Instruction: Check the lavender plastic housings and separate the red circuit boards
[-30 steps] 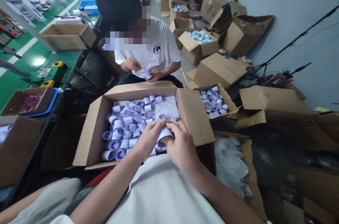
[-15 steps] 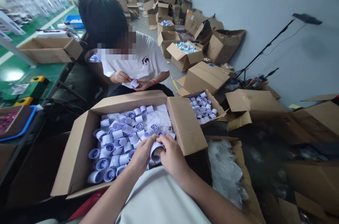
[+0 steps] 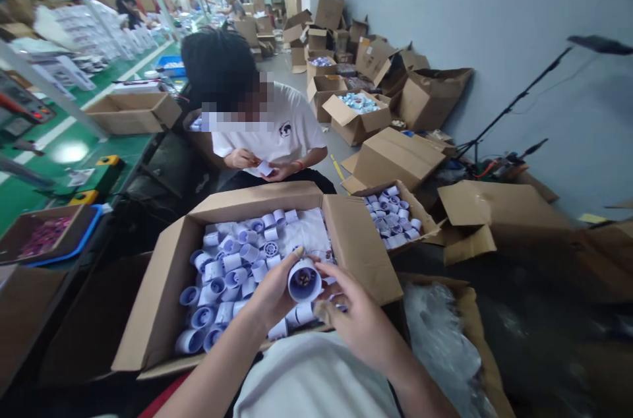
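Observation:
My left hand (image 3: 277, 287) is closed around a pale purple plastic cylinder (image 3: 305, 281), with its open end turned toward me. Small darker details show inside the cylinder, too small to make out. At its right side is my right hand (image 3: 349, 302), fingers apart and thumb away from the part. A tan covering sits on that thumb. The index fingertip is close to the cylinder's rim; whether it touches, I cannot tell. Below both hands, a cardboard box (image 3: 165, 286) holds several similar cylinders (image 3: 232, 278), lying at mixed angles beside a white sheet (image 3: 309, 228).
Across the box sits a co-worker (image 3: 297, 121) handling a similar part. A smaller carton of cylinders (image 3: 393, 210) stands to the right, with a carton of clear plastic bags (image 3: 440, 332) nearer me. A green workbench (image 3: 123, 148) runs along the left; a stand (image 3: 519, 98) is by the wall.
My right hand has drawn back from the cylinder, its thumb now out of the opening. The cylinder's open end has turned up toward me in my left hand. The view has tilted up and left.

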### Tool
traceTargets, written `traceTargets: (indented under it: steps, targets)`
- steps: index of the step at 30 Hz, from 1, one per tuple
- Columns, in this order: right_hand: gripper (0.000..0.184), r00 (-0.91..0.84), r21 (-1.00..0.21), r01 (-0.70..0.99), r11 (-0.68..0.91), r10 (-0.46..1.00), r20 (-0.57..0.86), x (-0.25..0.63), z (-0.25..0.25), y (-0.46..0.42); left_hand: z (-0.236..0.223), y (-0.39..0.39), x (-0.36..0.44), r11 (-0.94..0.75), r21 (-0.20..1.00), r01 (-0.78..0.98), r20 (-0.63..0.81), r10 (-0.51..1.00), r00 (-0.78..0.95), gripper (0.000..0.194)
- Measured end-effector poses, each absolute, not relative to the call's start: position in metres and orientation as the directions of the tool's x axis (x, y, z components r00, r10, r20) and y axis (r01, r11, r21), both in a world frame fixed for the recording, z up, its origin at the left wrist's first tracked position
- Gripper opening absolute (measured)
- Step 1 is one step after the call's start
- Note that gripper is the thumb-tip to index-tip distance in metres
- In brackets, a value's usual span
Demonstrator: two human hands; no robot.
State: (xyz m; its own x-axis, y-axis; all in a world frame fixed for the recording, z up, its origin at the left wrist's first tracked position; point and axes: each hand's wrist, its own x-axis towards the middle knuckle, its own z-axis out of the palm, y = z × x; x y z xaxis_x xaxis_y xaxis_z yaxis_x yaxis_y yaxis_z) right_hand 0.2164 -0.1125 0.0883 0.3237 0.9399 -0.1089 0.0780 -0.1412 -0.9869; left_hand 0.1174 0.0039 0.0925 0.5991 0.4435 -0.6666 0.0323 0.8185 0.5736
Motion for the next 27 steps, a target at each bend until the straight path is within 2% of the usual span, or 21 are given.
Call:
traceTargets:
  steps: [3,8,13,18,20,23,25,27]
  targets:
    - [0.042,0.323,-0.983,0.011,-0.186,0.931,-0.172,0.224,0.09,-0.126,0.097,0.003,0.119,0.851,0.524,0.036,-0.677,0.39,0.624,0.031]
    - [0.041,0.353,-0.978,0.006,-0.208,0.916,-0.193,0.228,0.087,-0.134,0.098,-0.004,0.12,0.863,0.505,0.007,-0.65,0.375,0.661,0.034]
    - [0.042,0.352,-0.979,0.009,-0.203,0.917,-0.187,0.227,0.086,-0.131,0.096,-0.012,0.121,0.83,0.557,-0.031,-0.626,0.445,0.64,0.033]
    - [0.046,0.383,-0.98,0.038,-0.196,0.909,-0.167,0.225,0.075,-0.125,0.086,-0.019,0.122,0.788,0.616,-0.003,-0.616,0.483,0.623,0.039]
    - [0.047,0.355,-0.973,-0.03,-0.229,0.908,-0.224,0.223,0.059,-0.122,0.074,-0.02,0.123,0.776,0.629,0.038,-0.634,0.485,0.602,0.047]
    - [0.041,0.328,-0.924,-0.252,-0.287,0.873,-0.361,0.229,0.024,-0.116,0.05,-0.021,0.125,0.772,0.607,0.188,-0.705,0.414,0.576,0.058]
    - [0.038,0.379,-0.857,-0.412,-0.309,0.797,-0.47,0.244,0.0,-0.113,0.033,-0.02,0.122,0.743,0.6,0.296,-0.757,0.407,0.512,0.063]
    - [0.039,0.511,-0.82,-0.503,-0.274,0.671,-0.537,0.273,-0.017,-0.11,0.019,-0.017,0.117,0.722,0.603,0.34,-0.781,0.447,0.437,0.064]
